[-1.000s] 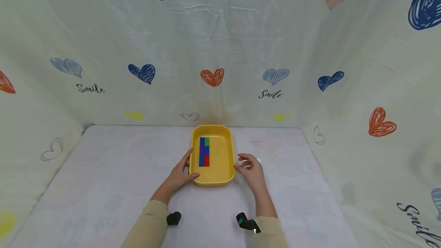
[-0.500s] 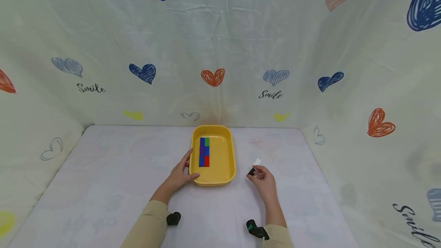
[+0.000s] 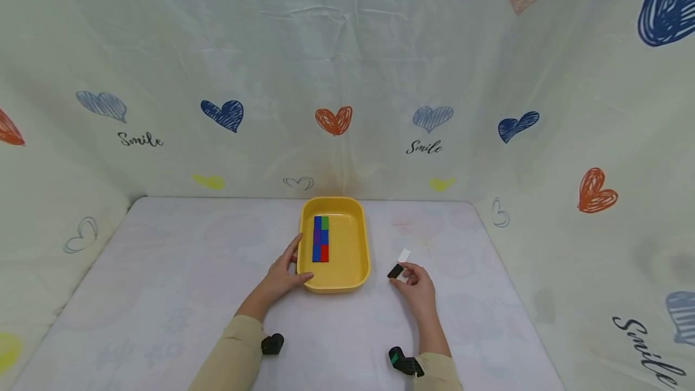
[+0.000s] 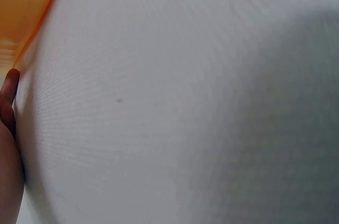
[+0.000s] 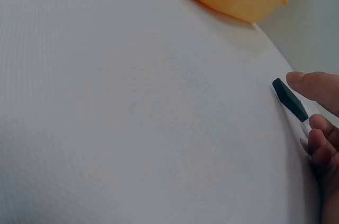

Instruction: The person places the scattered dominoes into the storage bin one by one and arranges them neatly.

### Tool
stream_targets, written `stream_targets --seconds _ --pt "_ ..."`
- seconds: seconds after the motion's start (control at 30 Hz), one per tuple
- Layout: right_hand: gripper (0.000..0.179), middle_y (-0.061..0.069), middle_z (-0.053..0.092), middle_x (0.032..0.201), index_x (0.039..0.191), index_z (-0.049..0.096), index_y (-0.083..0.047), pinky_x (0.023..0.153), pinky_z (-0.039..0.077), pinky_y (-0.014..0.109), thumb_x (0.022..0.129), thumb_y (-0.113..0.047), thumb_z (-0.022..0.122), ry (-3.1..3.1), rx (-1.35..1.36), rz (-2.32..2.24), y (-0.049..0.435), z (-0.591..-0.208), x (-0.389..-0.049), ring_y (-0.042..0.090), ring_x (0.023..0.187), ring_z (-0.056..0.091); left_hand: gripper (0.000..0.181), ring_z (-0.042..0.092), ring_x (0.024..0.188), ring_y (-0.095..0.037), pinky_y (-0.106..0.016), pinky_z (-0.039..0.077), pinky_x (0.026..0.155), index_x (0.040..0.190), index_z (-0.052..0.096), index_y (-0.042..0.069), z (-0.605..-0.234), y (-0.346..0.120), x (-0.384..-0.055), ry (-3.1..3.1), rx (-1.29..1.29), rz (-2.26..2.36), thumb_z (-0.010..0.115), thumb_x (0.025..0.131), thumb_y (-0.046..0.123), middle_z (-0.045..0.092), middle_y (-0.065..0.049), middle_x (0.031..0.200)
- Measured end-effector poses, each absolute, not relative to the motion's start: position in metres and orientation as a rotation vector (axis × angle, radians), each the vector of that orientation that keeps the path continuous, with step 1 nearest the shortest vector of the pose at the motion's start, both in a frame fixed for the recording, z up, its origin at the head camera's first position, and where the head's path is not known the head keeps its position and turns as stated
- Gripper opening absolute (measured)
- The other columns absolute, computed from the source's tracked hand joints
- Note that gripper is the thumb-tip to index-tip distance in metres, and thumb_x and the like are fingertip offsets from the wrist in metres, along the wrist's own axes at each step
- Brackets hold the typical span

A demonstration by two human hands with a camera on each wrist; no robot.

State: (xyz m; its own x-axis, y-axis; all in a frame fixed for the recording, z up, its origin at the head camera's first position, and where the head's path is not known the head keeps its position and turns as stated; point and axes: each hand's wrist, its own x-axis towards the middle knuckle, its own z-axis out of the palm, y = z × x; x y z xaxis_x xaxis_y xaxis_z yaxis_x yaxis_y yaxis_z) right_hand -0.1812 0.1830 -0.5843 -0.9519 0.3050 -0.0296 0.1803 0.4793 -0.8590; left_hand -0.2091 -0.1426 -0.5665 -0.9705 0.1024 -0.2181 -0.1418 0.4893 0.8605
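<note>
My left hand (image 3: 282,275) holds the near left corner of a yellow tray (image 3: 361,258), thumb over the rim and fingers along its side. In the left wrist view only part of that hand (image 4: 8,128) shows, by the tray wall (image 4: 26,7). To the right of the tray, my right hand (image 3: 417,288) pinches a small black block (image 3: 395,271) between thumb and index finger. The right wrist view shows this black block (image 5: 290,99) at the fingertips, close to the tabletop. Just beyond lies a white block (image 3: 403,255).
In the tray's left half, several coloured blocks lie in two touching columns, among them a green block (image 3: 324,222) and a red block (image 3: 324,253). A pale cloth (image 3: 163,270) covers the table. A heart-printed curtain (image 3: 260,65) rises behind it and at both sides.
My right hand has drawn away from the tray's right rim, back and to the right, and taken hold of the black block. The left hand and the tray have stayed put.
</note>
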Motion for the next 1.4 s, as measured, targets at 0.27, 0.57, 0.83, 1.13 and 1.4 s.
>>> stream_targets --seconds 0.27,0.57,0.83,1.13,1.4 --pt "0.047 0.008 0.053 0.095 0.113 0.067 0.0 0.063 0.039 0.027 0.072 -0.01 0.086 -2.634 -0.443 1.411 0.187 -0.583 -0.183 0.017 0.075 0.045 0.102 0.046 0.106 -0.028 -0.051 0.044 0.094 0.156 0.019 0.035 -0.565 -0.14 -0.206 2.499 -0.055 1.475 0.083 0.075 0.037 0.05 -0.009 0.114" --pt "0.052 0.008 0.051 0.095 0.115 0.066 0.003 0.063 0.039 0.029 0.07 -0.012 0.087 -2.719 -0.413 1.383 0.192 -0.58 -0.186 0.018 0.076 0.044 0.103 0.046 0.106 -0.027 -0.052 0.045 0.095 0.156 0.02 0.035 -0.568 -0.139 -0.205 2.499 -0.058 1.483 0.083 0.075 0.037 0.05 -0.008 0.113" --pt "0.051 0.01 0.051 0.096 0.115 0.066 0.003 0.064 0.039 0.03 0.071 -0.012 0.087 -2.755 -0.432 1.335 0.188 -0.578 -0.187 0.02 0.077 0.044 0.103 0.046 0.105 -0.026 -0.05 0.045 0.095 0.156 0.02 0.033 -0.568 -0.14 -0.206 2.505 -0.039 1.48 0.083 0.075 0.039 0.05 -0.008 0.113" --pt "0.05 0.01 0.051 0.096 0.113 0.067 0.004 0.064 0.04 0.03 0.07 -0.011 0.087 -2.753 -0.434 1.326 0.185 -0.575 -0.185 0.02 0.078 0.045 0.103 0.046 0.105 -0.027 -0.049 0.045 0.094 0.156 0.019 0.034 -0.564 -0.142 -0.203 2.501 -0.048 1.47 0.083 0.075 0.039 0.05 -0.009 0.114" --pt "0.048 0.007 0.053 0.093 0.114 0.065 0.001 0.063 0.04 0.027 0.072 -0.011 0.084 -2.724 -0.441 1.44 0.187 -0.567 -0.175 0.018 0.077 0.046 0.103 0.045 0.107 -0.027 -0.052 0.044 0.096 0.155 0.019 0.037 -0.563 -0.143 -0.202 2.474 -0.07 1.474 0.083 0.075 0.039 0.05 -0.007 0.114"
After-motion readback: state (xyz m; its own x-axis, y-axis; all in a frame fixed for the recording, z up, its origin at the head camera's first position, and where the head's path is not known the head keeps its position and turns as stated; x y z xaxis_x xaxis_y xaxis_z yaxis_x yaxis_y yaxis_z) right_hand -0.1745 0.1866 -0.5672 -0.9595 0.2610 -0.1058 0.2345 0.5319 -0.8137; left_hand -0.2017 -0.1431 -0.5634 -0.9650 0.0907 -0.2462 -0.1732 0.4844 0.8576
